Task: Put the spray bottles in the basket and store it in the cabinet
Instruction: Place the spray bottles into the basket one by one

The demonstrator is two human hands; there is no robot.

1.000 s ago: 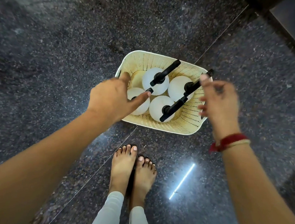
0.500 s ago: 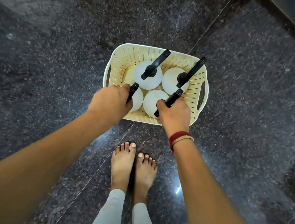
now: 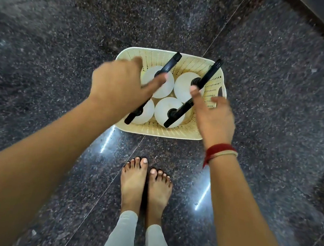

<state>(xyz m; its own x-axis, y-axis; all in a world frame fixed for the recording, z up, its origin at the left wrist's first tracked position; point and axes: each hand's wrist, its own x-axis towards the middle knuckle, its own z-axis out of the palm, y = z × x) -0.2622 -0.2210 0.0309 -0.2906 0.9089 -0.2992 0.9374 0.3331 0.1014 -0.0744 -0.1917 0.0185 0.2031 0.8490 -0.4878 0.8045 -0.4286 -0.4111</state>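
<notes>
A cream perforated plastic basket [image 3: 156, 130] stands on the dark granite floor in front of my bare feet. Several white spray bottles [image 3: 166, 111] with black trigger heads [image 3: 207, 75] stand upright inside it. My left hand [image 3: 117, 87] hovers over the basket's left side, fingers spread, thumb across a rear bottle; it hides the left rim and part of the front left bottle. My right hand [image 3: 214, 115] is above the basket's right front corner, fingers apart, one fingertip close to a black trigger head. Neither hand holds anything.
The polished speckled floor [image 3: 277, 93] surrounds the basket, with thin tile seams and light reflections near my feet [image 3: 145, 186]. A dark raised edge [image 3: 322, 25] runs across the top right corner.
Both hands were closed at the basket's near rim by the front trigger heads half a second ago. Now they have lifted, opened and spread apart over the basket.
</notes>
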